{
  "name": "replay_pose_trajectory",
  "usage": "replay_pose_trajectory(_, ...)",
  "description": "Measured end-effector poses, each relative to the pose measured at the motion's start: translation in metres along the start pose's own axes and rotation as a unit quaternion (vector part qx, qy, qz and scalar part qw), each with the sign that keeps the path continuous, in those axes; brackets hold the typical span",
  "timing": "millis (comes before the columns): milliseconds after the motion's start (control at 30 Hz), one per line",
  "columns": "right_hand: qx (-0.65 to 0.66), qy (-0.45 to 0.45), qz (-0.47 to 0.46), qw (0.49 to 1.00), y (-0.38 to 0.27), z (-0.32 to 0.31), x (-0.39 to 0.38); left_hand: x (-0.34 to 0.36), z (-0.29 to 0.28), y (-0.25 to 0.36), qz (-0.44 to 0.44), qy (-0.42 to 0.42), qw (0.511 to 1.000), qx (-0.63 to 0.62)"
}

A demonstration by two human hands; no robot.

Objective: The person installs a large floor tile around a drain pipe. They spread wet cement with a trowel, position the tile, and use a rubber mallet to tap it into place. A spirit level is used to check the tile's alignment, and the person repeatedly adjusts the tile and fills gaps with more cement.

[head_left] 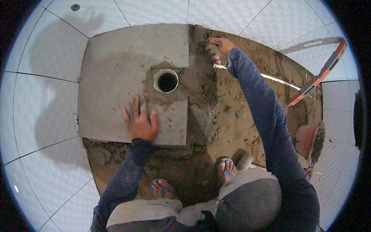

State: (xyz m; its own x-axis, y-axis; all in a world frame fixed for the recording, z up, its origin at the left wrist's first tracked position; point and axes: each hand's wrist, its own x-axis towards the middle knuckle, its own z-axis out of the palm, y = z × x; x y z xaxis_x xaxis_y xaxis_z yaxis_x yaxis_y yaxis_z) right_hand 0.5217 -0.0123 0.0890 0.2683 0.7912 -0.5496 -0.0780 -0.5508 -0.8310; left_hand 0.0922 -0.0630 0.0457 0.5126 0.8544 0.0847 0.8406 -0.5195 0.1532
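My left hand [142, 125] lies flat with spread fingers on a large grey floor tile [112, 77], just below a round white pipe opening [155, 82]. The tile is cut out around the pipe, and wet mortar surrounds the rim. Farther off to the right, my right hand [223, 46] is closed around a greyish lump [213, 49] whose kind I cannot make out. It is above the strip of dark mortar [201, 96] along the tile's right edge. A thin white line [280, 80] runs from beneath that hand across the soil.
A red and grey spirit level [319, 77] leans against the right wall. Near it a reddish bucket [307, 141] lies tipped. A rounded grey lump [244, 162] is beside my right foot. Pale wall tiles [46, 100] enclose the sandy bed [239, 127].
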Motion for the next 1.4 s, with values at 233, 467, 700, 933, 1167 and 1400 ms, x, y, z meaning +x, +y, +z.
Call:
replay_pose_trajectory(233, 0.030, -0.026, -0.026, 0.999, -0.004, -0.001, 0.012, 0.000, 0.000, 0.000, 0.005, 0.008, 1.000, 0.005)
replay_pose_trajectory(467, 0.077, 0.035, 0.012, 0.996, 0.006, 0.048, -0.001, 0.000, 0.004, 0.000, 0.010, 0.043, 0.999, 0.003)
replay_pose_trajectory(700, 0.128, 0.082, 0.148, 0.977, 0.069, 0.097, -0.093, 0.000, 0.002, -0.003, 0.000, 0.024, 1.000, 0.013)
replay_pose_trajectory(933, 0.093, 0.096, 0.033, 0.990, 0.049, 0.103, -0.081, -0.001, 0.002, 0.000, -0.003, 0.038, 0.999, 0.005)
replay_pose_trajectory(1167, 0.087, 0.104, 0.110, 0.985, 0.089, 0.129, -0.122, -0.001, 0.005, -0.001, 0.001, 0.055, 0.998, -0.009)
replay_pose_trajectory(1400, 0.151, 0.105, 0.081, 0.980, 0.076, 0.125, -0.143, -0.004, 0.008, -0.005, 0.004, 0.052, 0.999, 0.002)
